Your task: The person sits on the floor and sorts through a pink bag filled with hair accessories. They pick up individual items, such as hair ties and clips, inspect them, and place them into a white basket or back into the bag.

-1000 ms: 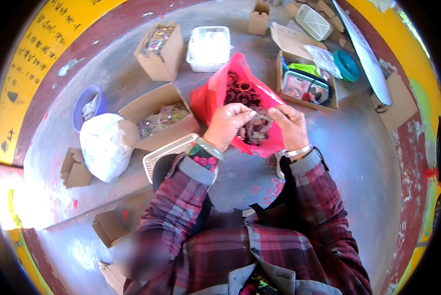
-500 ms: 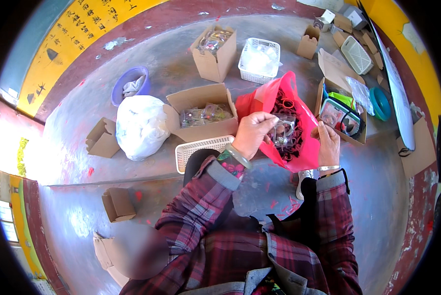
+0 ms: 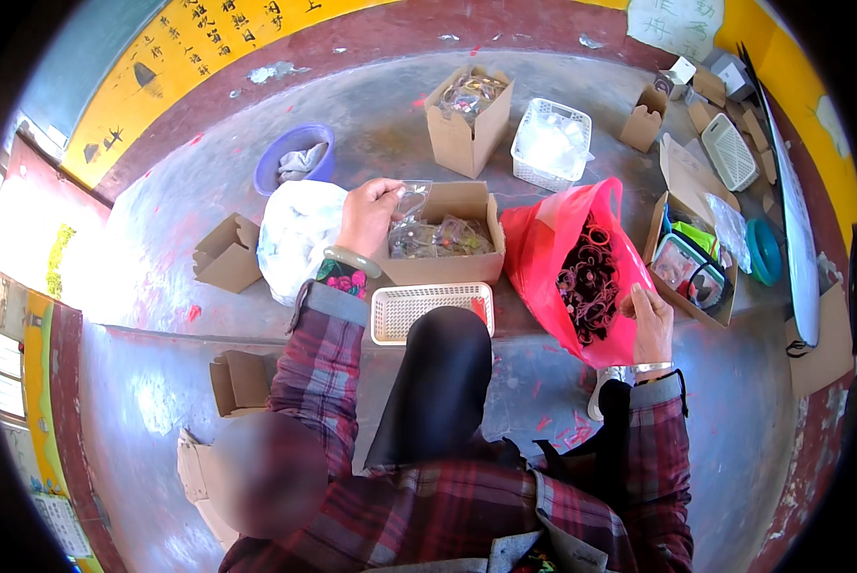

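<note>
My left hand (image 3: 369, 222) pinches the edge of a small clear plastic packet (image 3: 412, 202). It holds the packet over the left side of an open cardboard box (image 3: 447, 271), which contains many similar clear packets (image 3: 440, 239). A red plastic bag (image 3: 541, 250) stands open to the right of that box, with a heap of dark, ring-like bands (image 3: 589, 286) inside. At the bag's right rim is my right hand (image 3: 652, 325), fingers closed and pointing inward over the opening. What its fingertips grip is too small to make out.
A cream plastic basket (image 3: 432, 336) sits before the box, beside my knee. White bag (image 3: 299, 229), purple basin (image 3: 268, 172) and small carton (image 3: 228, 253) are left. Farther off stand a filled carton (image 3: 470, 143) and white basket (image 3: 550, 172); right is a cluttered box (image 3: 650, 239).
My left hand has moved left from the red bag to the cardboard box, carrying the clear packet. My right hand has shifted slightly inward over the bag's rim. The whole view has shifted.
</note>
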The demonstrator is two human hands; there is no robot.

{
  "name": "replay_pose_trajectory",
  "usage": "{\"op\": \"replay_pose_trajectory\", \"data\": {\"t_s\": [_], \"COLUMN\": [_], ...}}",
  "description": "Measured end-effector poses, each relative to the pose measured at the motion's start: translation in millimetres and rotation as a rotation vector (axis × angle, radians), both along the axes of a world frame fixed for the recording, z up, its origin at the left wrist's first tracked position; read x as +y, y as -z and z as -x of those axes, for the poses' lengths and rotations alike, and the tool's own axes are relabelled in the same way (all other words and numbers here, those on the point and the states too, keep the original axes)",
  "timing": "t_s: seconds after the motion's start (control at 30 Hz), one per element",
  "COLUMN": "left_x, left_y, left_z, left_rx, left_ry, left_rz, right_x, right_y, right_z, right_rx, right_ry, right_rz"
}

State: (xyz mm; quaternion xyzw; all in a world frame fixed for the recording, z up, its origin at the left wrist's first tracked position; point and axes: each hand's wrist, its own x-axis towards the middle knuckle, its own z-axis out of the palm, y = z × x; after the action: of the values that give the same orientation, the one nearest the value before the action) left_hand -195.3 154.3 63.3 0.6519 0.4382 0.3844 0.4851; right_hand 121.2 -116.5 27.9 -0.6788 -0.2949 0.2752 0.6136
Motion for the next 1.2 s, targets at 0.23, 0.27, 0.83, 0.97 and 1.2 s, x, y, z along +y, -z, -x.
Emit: {"op": "replay_pose_trajectory", "data": {"t_s": [0.23, 0.27, 0.83, 0.97, 1.2], "left_x": [58, 64, -29, -76, -134], "left_y": [63, 75, 20, 77, 191], "left_z": [-6, -7, 69, 88, 83], "left_rx": [0.567, 0.664, 0.511, 0.48, 0.969], "left_ry": [0.331, 0.42, -0.172, -0.127, 0.451], "left_rz": [-0.332, -0.421, -0.655, -0.403, -0.108], "right_x": [8, 9, 5, 3, 2], "right_y": [0, 0, 4, 6, 11], "right_z": [6, 7, 6, 4, 5], "right_rx": [-0.006, -0.008, -0.016, -0.02, -0.029], "right_ry": [-0.01, -0.012, -0.04, -0.024, -0.037], "right_rz": [0.053, 0.061, 0.051, 0.057, 0.104]}}
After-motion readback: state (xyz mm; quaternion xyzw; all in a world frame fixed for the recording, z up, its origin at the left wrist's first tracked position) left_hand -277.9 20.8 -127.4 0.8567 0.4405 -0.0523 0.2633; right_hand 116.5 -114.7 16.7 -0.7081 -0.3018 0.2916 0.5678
